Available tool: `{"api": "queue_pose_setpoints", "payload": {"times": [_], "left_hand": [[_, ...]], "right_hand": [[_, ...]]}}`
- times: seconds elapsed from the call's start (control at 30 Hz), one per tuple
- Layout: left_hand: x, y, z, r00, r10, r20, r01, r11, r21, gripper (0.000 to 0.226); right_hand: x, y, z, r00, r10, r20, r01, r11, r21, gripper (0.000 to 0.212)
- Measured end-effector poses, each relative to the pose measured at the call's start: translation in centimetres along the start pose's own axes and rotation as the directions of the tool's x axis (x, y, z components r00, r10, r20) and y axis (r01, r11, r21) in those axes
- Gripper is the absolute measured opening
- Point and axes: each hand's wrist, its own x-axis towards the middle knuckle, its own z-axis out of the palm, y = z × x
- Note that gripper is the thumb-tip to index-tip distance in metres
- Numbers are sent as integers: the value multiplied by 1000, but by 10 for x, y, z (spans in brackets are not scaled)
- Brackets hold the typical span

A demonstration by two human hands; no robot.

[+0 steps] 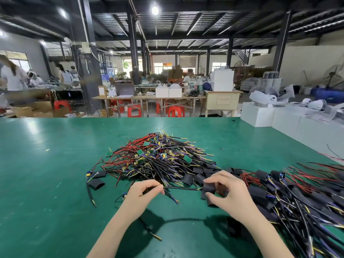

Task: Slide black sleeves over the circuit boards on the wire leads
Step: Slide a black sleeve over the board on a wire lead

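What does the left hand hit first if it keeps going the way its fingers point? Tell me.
The left hand points rightward along the thin black wire lead it pinches. First in that line is the flat black sleeve held by the right hand, though depth is hard to judge.

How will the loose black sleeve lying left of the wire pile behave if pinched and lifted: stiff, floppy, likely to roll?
The loose black sleeve lies flattened on the green table, so it probably won't roll. It looks thin-walled and small, so likely light, and apt to squash shut under a pinch. Its matte surface suggests decent grip, though that is hard to confirm.
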Motion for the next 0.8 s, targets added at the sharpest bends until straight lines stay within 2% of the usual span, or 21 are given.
{"api": "queue_pose_setpoints", "payload": {"times": [0.07, 0.17, 0.43, 0.53, 0.7, 0.8], "left_hand": [[0, 0, 1, 1000, -1, 3, 2, 1000, -15, 22], [-1, -1, 2, 1000, -2, 17, 2, 1000, 4, 20], [-2, -1, 2, 996, 40, -81, -32, 994, 103, 17], [-2, 0, 3, 998, 37, -59, -31, 995, 92, 16], [-2, 1, 6, 1000, -15, -7, 16, 998, 56, 24], [-2, -1, 7, 1000, -30, -2, 30, 998, 47, 24]], "right_hand": [[-1, 0, 2, 997, -73, 8, 73, 996, -48, 34], [-2, 0, 4, 996, -78, 37, 82, 992, -95, 27], [-1, -3, 0, 979, 151, 136, -159, 986, 54, 18], [-1, -4, 2, 988, 114, 104, -120, 991, 57, 23], [-1, -3, 6, 998, -33, 51, 35, 999, -30, 28], [-1, -1, 7, 998, -11, 57, 12, 1000, -9, 27]]}}
